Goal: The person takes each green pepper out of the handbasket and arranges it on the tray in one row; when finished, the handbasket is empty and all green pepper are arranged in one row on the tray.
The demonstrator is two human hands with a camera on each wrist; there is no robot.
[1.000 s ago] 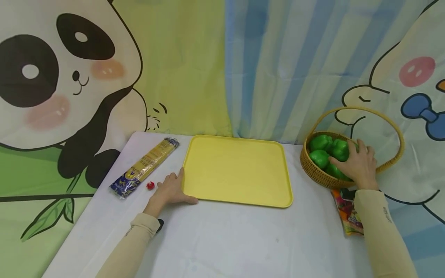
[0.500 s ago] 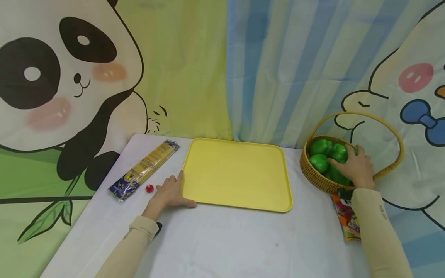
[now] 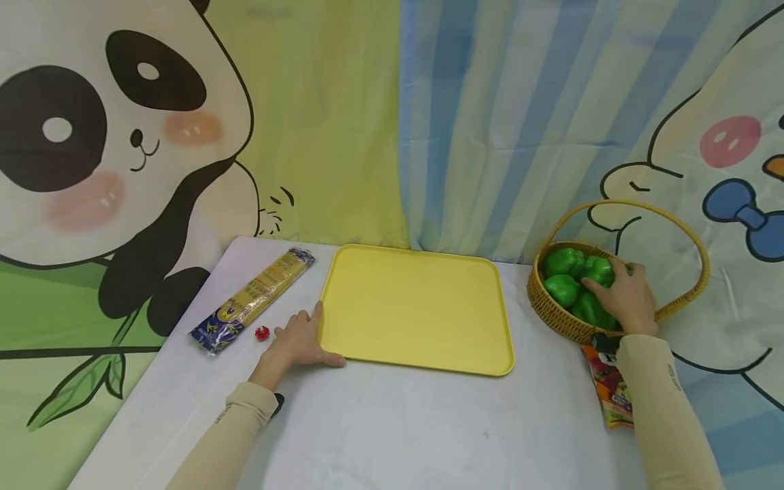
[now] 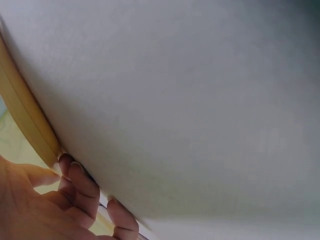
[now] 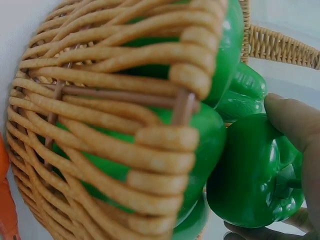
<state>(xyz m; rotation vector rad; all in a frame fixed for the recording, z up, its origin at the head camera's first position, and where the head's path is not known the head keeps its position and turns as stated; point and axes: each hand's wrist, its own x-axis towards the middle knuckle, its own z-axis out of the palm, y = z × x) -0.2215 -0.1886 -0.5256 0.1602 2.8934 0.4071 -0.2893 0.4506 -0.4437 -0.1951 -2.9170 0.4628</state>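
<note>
In the head view my right hand reaches over the right side of a wicker basket holding several green bell peppers. The right wrist view has that hand's thumb and fingers gripping one glossy green bell pepper by opposite sides, its stem towards the palm. It sits beside other peppers at the woven rim. From the head, the hand covers most of this pepper. My left hand rests at the near left corner of a yellow tray, thumb along the front edge and forefinger along the left side.
A clear-and-blue packet of noodles lies left of the tray, with a small red object beside it. An orange-red packet lies in front of the basket, partly under the right forearm. The basket's tall handle arches behind the right hand.
My right hand's fingers have drawn in slightly over the peppers and the hand sits a little lower. The left hand stays at the tray corner. The whole head view has shifted slightly.
</note>
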